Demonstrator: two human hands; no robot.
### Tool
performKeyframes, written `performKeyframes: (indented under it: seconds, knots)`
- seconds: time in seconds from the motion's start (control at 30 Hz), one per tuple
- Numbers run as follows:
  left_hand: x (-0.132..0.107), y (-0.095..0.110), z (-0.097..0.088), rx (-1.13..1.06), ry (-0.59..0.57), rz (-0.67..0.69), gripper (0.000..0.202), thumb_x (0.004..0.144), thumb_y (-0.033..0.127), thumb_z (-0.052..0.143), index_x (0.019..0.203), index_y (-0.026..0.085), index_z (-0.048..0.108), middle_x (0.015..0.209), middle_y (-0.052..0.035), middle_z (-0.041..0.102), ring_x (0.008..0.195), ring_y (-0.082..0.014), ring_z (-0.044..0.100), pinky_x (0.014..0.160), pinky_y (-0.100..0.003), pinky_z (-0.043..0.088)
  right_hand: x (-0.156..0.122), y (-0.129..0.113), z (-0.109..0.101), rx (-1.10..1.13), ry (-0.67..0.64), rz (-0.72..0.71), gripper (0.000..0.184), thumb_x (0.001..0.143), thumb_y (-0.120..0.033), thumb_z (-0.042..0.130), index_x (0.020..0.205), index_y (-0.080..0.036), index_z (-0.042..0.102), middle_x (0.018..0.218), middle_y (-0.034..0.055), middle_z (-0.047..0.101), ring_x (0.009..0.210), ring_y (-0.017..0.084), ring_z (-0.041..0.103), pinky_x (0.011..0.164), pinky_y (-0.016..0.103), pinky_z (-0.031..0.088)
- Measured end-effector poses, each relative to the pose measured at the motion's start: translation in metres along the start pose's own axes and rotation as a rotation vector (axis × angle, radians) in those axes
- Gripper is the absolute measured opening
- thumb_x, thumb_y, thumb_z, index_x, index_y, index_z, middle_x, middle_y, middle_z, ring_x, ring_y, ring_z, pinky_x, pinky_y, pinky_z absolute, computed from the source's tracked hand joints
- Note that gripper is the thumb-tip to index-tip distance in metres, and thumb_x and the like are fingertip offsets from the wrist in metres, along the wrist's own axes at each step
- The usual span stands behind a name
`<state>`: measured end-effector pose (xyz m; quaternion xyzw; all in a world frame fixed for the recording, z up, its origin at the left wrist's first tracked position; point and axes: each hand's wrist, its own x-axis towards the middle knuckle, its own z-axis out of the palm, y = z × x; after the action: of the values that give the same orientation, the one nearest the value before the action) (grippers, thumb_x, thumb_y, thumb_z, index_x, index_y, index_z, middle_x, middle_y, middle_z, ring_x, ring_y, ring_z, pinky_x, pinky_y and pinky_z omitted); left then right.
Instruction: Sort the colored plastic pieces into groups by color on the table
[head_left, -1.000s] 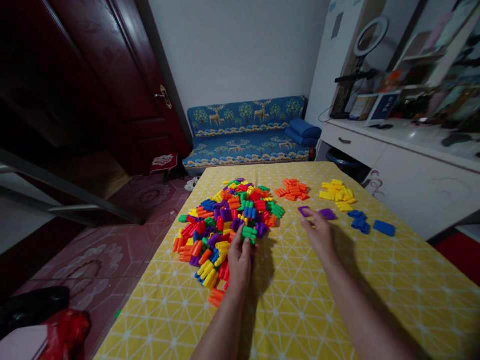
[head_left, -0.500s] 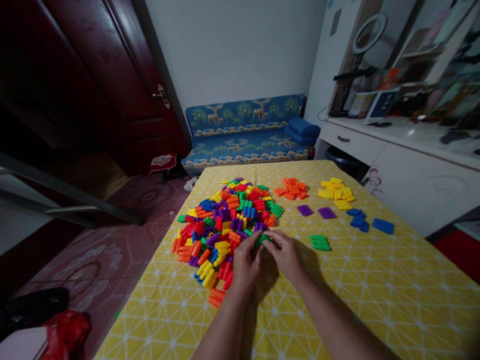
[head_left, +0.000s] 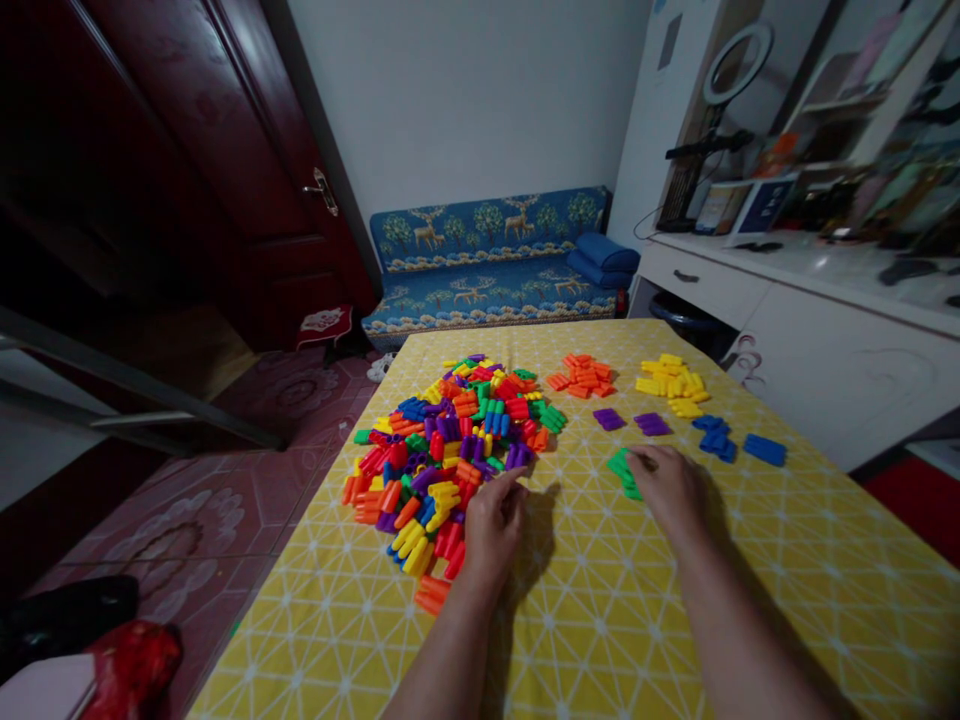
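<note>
Green blocks (head_left: pixel 623 473) may be bumped by the curled right hand (head_left: pixel 667 485), its hold unclear; nothing is seen held by the half-open left hand (head_left: pixel 495 520).

A blue sofa (head_left: pixel 491 268) patterned with deer and trees stands along a pale wall (head_left: pixel 465 100) in a dimly lit room. A dark red door (head_left: pixel 202 160) and a small stool (head_left: pixel 325 322) occupy the left, over reddish floor tiles (head_left: pixel 232 470); at right, a ring light (head_left: pixel 766 45) rises above a white cabinet (head_left: pixel 847 345).
</note>
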<state>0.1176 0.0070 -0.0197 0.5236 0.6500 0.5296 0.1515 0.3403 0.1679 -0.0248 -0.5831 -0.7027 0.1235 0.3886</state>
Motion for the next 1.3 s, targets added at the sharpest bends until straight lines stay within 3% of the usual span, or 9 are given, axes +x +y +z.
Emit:
performKeyframes:
  seconds: [0.17, 0.33, 0.53, 0.67, 0.8, 0.9, 1.0, 1.1, 1.3]
  knots:
    - [0.0, 0.004, -0.003, 0.101, 0.068, 0.107, 0.027, 0.09, 0.016, 0.053, 0.108, 0.019, 0.071, 0.094, -0.0067, 0.075, 0.082, -0.0183, 0.069, 0.074, -0.029, 0.051, -0.009, -0.018, 0.008, 0.006, 0.088, -0.273, 0.028, 0.086, -0.037, 0.057, 0.098, -0.019, 0.074, 0.105, 0.0125, 0.071, 0.099, 0.027, 0.063, 0.092, 0.044, 0.048]
    - [-0.001, 0.017, -0.023, 0.415, 0.24, 0.209, 0.023, 0.091, 0.017, 0.052, 0.102, 0.021, 0.072, 0.093, -0.0068, 0.075, 0.09, -0.0228, 0.066, 0.082, -0.038, 0.047, -0.046, -0.079, 0.026, 0.154, -0.156, -0.527, 0.025, 0.089, -0.025, 0.059, 0.11, -0.02, 0.07, 0.112, 0.0104, 0.068, 0.107, 0.025, 0.06, 0.096, 0.042, 0.049]
    - [0.001, 0.031, -0.067, 0.702, 0.337, -0.019, 0.023, 0.085, 0.03, 0.063, 0.105, 0.025, 0.073, 0.112, -0.0088, 0.069, 0.108, -0.0303, 0.059, 0.093, -0.047, 0.045, -0.065, -0.106, 0.041, 0.075, -0.387, -0.555, 0.03, 0.085, -0.021, 0.063, 0.114, -0.027, 0.069, 0.123, 0.0044, 0.064, 0.108, 0.021, 0.062, 0.095, 0.037, 0.051]
    - [-0.007, 0.024, -0.106, 0.79, 0.236, -0.226, 0.047, 0.079, 0.043, 0.069, 0.122, 0.025, 0.067, 0.133, -0.0143, 0.055, 0.122, -0.0377, 0.051, 0.098, -0.055, 0.046, -0.061, -0.102, 0.043, 0.066, -0.388, -0.521, 0.022, 0.088, -0.023, 0.061, 0.108, -0.026, 0.071, 0.121, 0.004, 0.064, 0.106, 0.02, 0.063, 0.092, 0.034, 0.052]
    - [-0.032, 0.008, -0.153, 0.703, 0.05, -0.19, 0.077, 0.071, 0.056, 0.074, 0.139, 0.025, 0.053, 0.148, -0.0162, 0.04, 0.135, -0.0402, 0.043, 0.103, -0.056, 0.046, -0.061, -0.104, 0.041, 0.083, -0.388, -0.521, 0.02, 0.088, -0.027, 0.063, 0.107, -0.026, 0.071, 0.119, 0.0044, 0.065, 0.104, 0.021, 0.064, 0.091, 0.035, 0.052]
    - [-0.057, -0.002, -0.173, 0.626, -0.11, -0.224, 0.095, 0.066, 0.053, 0.078, 0.15, 0.032, 0.037, 0.148, -0.0147, 0.04, 0.133, -0.0382, 0.047, 0.1, -0.053, 0.05, -0.062, -0.109, 0.038, 0.138, -0.387, -0.513, 0.022, 0.087, -0.028, 0.067, 0.108, -0.023, 0.07, 0.116, 0.0062, 0.065, 0.105, 0.021, 0.064, 0.093, 0.034, 0.052]
    - [-0.075, -0.01, -0.165, 0.616, -0.185, -0.234, 0.114, 0.054, 0.041, 0.086, 0.153, 0.032, 0.03, 0.144, -0.0166, 0.043, 0.129, -0.04, 0.05, 0.1, -0.054, 0.05, -0.063, -0.112, 0.035, 0.175, -0.392, -0.514, 0.027, 0.085, -0.029, 0.07, 0.11, -0.021, 0.068, 0.115, 0.0068, 0.066, 0.104, 0.021, 0.065, 0.092, 0.034, 0.053]
    - [-0.078, -0.016, -0.137, 0.662, -0.122, -0.218, 0.119, 0.049, 0.033, 0.088, 0.153, 0.03, 0.031, 0.147, -0.0205, 0.036, 0.126, -0.0431, 0.05, 0.094, -0.055, 0.052, -0.064, -0.114, 0.032, 0.16, -0.419, -0.522, 0.03, 0.086, -0.031, 0.069, 0.114, -0.022, 0.066, 0.116, 0.0064, 0.066, 0.103, 0.021, 0.066, 0.09, 0.034, 0.053]
    - [-0.056, -0.022, -0.085, 0.566, 0.042, -0.022, 0.08, 0.072, 0.033, 0.076, 0.145, 0.029, 0.044, 0.142, -0.0171, 0.044, 0.123, -0.037, 0.054, 0.094, -0.054, 0.052, -0.065, -0.113, 0.029, 0.16, -0.418, -0.532, 0.031, 0.088, -0.036, 0.065, 0.116, -0.023, 0.065, 0.118, 0.0062, 0.065, 0.104, 0.021, 0.066, 0.088, 0.034, 0.053]
